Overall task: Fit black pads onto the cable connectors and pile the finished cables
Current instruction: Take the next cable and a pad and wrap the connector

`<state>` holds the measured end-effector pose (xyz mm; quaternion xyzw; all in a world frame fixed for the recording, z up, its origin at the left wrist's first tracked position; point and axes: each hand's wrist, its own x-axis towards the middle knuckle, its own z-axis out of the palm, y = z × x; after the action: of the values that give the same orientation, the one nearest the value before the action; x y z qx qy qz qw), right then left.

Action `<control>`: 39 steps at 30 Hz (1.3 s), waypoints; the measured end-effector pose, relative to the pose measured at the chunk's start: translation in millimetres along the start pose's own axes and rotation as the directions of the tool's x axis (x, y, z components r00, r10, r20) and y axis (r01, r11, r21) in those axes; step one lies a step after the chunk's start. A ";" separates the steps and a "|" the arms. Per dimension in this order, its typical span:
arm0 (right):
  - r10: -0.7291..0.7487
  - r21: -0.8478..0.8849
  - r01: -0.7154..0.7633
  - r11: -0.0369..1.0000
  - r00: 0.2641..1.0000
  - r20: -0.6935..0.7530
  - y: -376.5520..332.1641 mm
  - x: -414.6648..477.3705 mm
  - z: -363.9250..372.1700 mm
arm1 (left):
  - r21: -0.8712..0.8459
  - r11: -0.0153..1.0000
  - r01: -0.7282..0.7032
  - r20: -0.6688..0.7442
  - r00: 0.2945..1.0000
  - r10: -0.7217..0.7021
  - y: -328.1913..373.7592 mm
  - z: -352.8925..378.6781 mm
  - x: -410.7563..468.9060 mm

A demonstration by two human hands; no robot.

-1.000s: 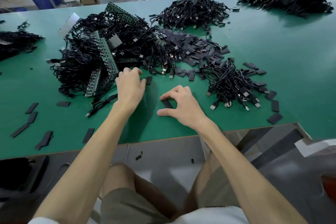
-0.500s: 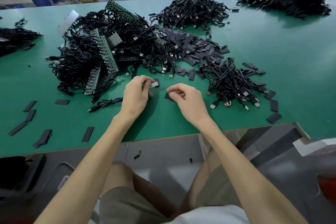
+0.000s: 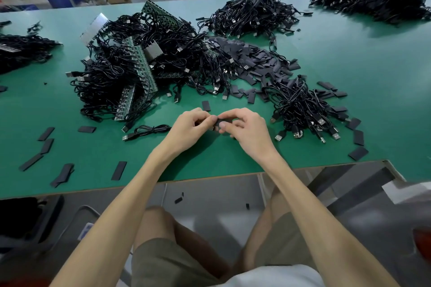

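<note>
My left hand (image 3: pixel 190 124) and my right hand (image 3: pixel 245 129) meet just above the green table (image 3: pixel 349 58), near its front edge. Between their fingertips sits a small black pad (image 3: pixel 223 121), which my right hand pinches. My left hand pinches a cable connector against that pad; the connector is mostly hidden by the fingers. The held cable (image 3: pixel 149 128) trails left from my left hand, coiled on the table. A loose black pad (image 3: pixel 206 106) lies just beyond my hands.
A big tangle of black cables with green circuit strips (image 3: pixel 140 70) lies beyond left. A heap of black pads (image 3: pixel 254 63) and a cable bundle (image 3: pixel 303 107) lie right. More cable piles (image 3: pixel 251 14) sit far back. Loose pads (image 3: pixel 44 147) dot the left front.
Both hands lifted off the table and came together. The right hand picked up a pad, the left took the connector, and the two now meet at the fingertips.
</note>
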<state>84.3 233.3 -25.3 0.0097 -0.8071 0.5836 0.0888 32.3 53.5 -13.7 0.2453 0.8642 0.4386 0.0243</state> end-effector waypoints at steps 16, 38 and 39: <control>-0.109 -0.239 0.087 0.967 0.991 -0.079 1.9 -0.9 2.1 | -0.116 0.993 -0.023 -0.134 0.991 0.008 -6.3 0.9 -2.3; -0.039 -0.125 0.025 0.992 0.993 -0.108 3.9 0.8 1.2 | 0.174 0.965 -0.197 -0.146 0.964 0.223 -5.6 4.3 -6.4; -0.039 -0.122 0.025 0.992 0.993 -0.110 3.6 0.6 0.9 | 0.180 0.964 -0.196 -0.131 0.966 0.221 -5.5 4.5 -6.2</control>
<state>83.1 233.6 -28.9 -0.0155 -0.8344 0.5318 0.1439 36.6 51.4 -21.8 0.3027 0.8663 0.3826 -0.1076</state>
